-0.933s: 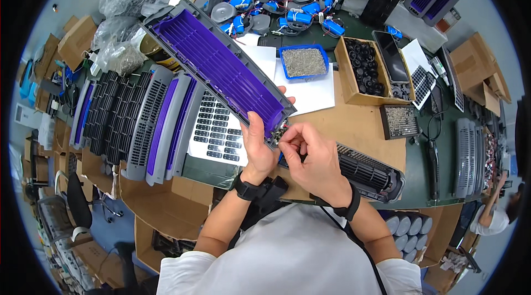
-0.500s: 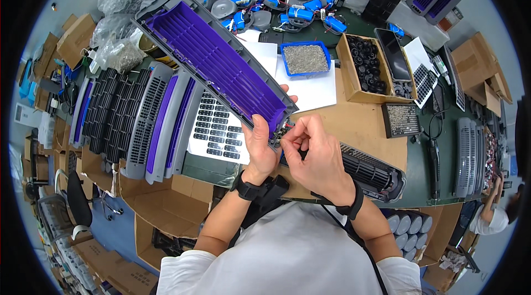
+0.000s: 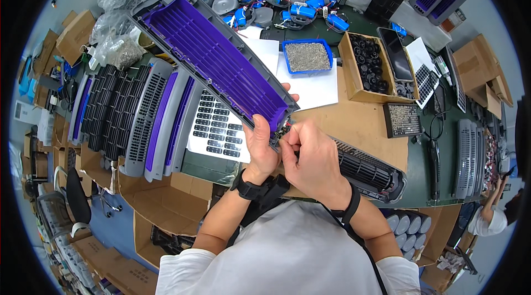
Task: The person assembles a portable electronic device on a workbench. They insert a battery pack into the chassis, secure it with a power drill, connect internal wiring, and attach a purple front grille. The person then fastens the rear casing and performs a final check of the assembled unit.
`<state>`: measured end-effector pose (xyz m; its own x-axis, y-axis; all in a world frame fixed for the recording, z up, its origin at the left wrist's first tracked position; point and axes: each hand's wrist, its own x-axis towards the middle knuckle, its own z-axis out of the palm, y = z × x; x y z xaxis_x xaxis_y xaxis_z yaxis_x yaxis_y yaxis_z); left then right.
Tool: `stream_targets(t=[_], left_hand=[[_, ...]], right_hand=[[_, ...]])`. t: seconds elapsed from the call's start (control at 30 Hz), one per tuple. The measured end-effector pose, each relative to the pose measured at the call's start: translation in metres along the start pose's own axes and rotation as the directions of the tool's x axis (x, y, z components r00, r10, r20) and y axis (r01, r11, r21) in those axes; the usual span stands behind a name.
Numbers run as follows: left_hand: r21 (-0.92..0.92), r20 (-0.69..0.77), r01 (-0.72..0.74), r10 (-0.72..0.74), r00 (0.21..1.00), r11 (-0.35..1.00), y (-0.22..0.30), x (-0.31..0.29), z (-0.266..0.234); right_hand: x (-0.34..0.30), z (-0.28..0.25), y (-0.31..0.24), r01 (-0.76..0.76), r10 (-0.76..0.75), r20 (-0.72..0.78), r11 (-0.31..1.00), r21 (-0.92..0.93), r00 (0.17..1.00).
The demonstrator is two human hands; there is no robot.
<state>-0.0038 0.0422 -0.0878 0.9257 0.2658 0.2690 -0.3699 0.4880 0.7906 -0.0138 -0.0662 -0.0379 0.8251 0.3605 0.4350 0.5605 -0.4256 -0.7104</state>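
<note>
We see left hand (image 3: 261, 145) clamped on purple housing (image 3: 213, 57) near end; right hand (image 3: 312, 159) fingers pinched together at its corner.

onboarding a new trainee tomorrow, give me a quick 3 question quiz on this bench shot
1. True or false: the left hand grips the near end of the purple housing.
2. Where do the right hand fingertips work? A) at the housing's near corner B) in the blue tray C) on the black roller
3. What fills the blue tray?

Key:
1. True
2. A
3. Small grey metal parts, likely screws
</note>
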Motion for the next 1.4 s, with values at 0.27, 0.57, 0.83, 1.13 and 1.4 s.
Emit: stream_targets(t=[0.27, 0.57, 0.83, 1.13, 1.4], left_hand=[[-0.047, -0.024, 0.026, -0.027, 0.999, 0.999, 0.0, 0.001, 0.001], [-0.104, -0.039, 0.043, -0.047, 0.998, 0.994, 0.0, 0.005, 0.002], [-0.085, -0.035, 0.01, -0.013, 0.999, 0.996, 0.001, 0.009, 0.003], [-0.285, -0.069, 0.113, -0.139, 0.988, 0.952, 0.001, 0.01, 0.004], [-0.126, -0.041, 0.069, -0.075, 0.996, 0.99, -0.008, 0.012, 0.003]], right_hand=[[0.002, 0.004, 0.008, -0.02, 0.02, 0.021, 1.0, 0.009, 1.0], [0.003, -0.001, 0.013, -0.029, 0.025, 0.027, 0.984, 0.174, 0.999], [0.009, 0.004, 0.009, 0.034, -0.038, 0.048, 0.997, 0.075, 0.998], [0.019, -0.013, 0.019, 0.001, -0.046, 0.156, 0.96, 0.278, 0.987], [0.025, -0.023, 0.016, 0.183, -0.178, 0.283, 0.983, 0.006, 0.942]])
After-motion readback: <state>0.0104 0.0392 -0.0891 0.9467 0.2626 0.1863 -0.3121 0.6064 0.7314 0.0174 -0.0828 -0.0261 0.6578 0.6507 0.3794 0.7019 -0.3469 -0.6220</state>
